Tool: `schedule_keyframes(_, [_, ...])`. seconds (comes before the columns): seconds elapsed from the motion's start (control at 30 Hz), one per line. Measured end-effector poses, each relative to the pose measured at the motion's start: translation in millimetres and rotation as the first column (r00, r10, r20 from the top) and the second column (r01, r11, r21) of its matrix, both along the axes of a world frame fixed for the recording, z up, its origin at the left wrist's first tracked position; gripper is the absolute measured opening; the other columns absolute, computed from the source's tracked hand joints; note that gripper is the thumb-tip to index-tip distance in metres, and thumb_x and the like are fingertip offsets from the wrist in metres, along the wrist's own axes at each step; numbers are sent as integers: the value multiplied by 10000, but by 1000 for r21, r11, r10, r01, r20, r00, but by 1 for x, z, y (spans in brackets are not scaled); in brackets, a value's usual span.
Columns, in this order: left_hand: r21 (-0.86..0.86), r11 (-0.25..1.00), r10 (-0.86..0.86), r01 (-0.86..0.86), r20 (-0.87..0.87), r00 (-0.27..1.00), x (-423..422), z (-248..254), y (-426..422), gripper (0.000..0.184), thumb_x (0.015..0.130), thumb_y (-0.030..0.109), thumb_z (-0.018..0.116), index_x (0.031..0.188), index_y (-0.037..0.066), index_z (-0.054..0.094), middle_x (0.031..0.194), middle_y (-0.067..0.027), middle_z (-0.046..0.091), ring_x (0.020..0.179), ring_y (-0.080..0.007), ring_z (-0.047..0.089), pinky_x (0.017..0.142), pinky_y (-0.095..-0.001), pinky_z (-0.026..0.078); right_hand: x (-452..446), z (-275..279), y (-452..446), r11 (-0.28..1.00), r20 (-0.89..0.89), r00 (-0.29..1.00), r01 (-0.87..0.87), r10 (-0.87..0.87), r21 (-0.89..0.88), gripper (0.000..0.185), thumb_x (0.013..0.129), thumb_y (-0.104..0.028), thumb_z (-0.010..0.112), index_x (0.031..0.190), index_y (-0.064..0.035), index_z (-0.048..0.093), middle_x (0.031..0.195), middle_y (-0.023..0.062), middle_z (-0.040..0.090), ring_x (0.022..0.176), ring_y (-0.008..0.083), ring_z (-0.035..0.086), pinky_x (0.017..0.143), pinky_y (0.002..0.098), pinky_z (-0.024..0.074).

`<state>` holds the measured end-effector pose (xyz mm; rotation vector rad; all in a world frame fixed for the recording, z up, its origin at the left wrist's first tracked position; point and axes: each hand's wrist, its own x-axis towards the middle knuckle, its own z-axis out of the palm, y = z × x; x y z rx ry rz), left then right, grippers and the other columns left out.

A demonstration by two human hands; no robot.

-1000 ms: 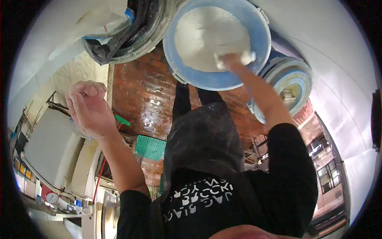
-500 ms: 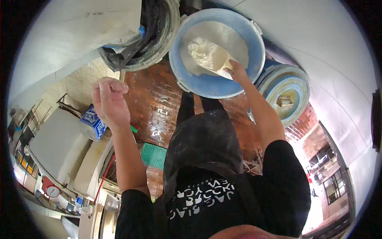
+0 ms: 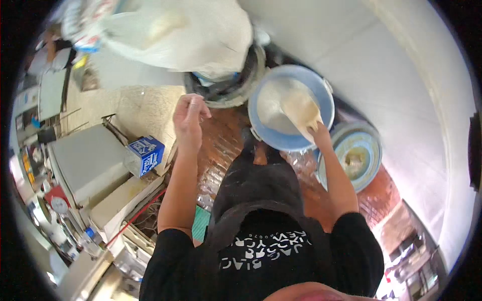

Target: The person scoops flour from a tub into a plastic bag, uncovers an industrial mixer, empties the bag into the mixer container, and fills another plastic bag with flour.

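My right hand [image 3: 320,134] is closed around the handle of a pale scoop [image 3: 301,109], which is over a round blue tub [image 3: 287,142]. White powder [image 3: 273,103] like flour fills the tub's bottom. The scoop is smeared by motion, so how much powder is in it is hard to make out. To the left, my left hand [image 3: 190,118] is raised with nothing visible in it, its fingers loosely bent and partly apart. It is nearest to a dark-lined bin [image 3: 243,95] beside the tub.
A lidded blue container [image 3: 355,163] stands right of the tub. A large white sack [image 3: 186,37] is above the dark-lined bin. On the left, a blue printed box [image 3: 146,154] sits beside a grey surface [image 3: 90,155]. Reddish wet-looking floor [image 3: 221,135] lies below.
The view has shifted, bringing more of the white sack in. The scoop, heaped with powder before, has turned and is now blurred in my right hand. My left hand stays raised.
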<state>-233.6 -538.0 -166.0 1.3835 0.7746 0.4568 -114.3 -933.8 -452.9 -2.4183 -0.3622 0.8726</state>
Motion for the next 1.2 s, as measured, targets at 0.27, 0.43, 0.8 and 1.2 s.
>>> schedule_keyframes(0.27, [500, 802, 211, -326, 274, 938, 15, 90, 112, 331, 879, 234, 673, 1018, -38, 547, 776, -56, 555, 725, -153, 528, 702, -272, 436, -26, 269, 34, 855, 32, 964, 218, -263, 470, 377, 778, -180, 739, 1067, 34, 623, 1008, 138, 673, 929, 232, 639, 819, 346, 503])
schedule_keyframes(0.43, [917, 219, 288, -332, 265, 920, 71, 97, 216, 506, 819, 342, 727, 1066, -73, 576, 897, -176, 634, 843, -291, 618, 760, -387, 467, -49, 419, 135, 672, -14, 938, 259, -347, 694, 302, 795, -124, 726, 1034, 27, 622, 871, 62, 676, 744, 102, 616, 656, 238, 495])
schedule_keyframes(0.8, [158, 968, -243, 196, 371, 896, 82, 87, 280, 246, 864, 216, 654, 999, 12, 627, 742, -23, 569, 588, -103, 508, 546, -265, 421, 5, 490, 405, 984, 734, 678, -158, 44, 86, 523, 797, -432, 682, 1121, -25, 629, 1054, 186, 664, 971, 312, 635, 855, 402, 488])
schedule_keyframes(1.2, [-320, 796, -289, 514, 545, 787, 58, 104, 291, 125, 870, 146, 635, 962, 120, 554, 622, 84, 357, 506, -25, 314, 466, -219, 264, 75, 460, 534, 589, 490, 331, -529, 806, -611, 381, 745, -252, 730, 1098, -129, 658, 1022, 116, 677, 1011, 310, 629, 863, 493, 484])
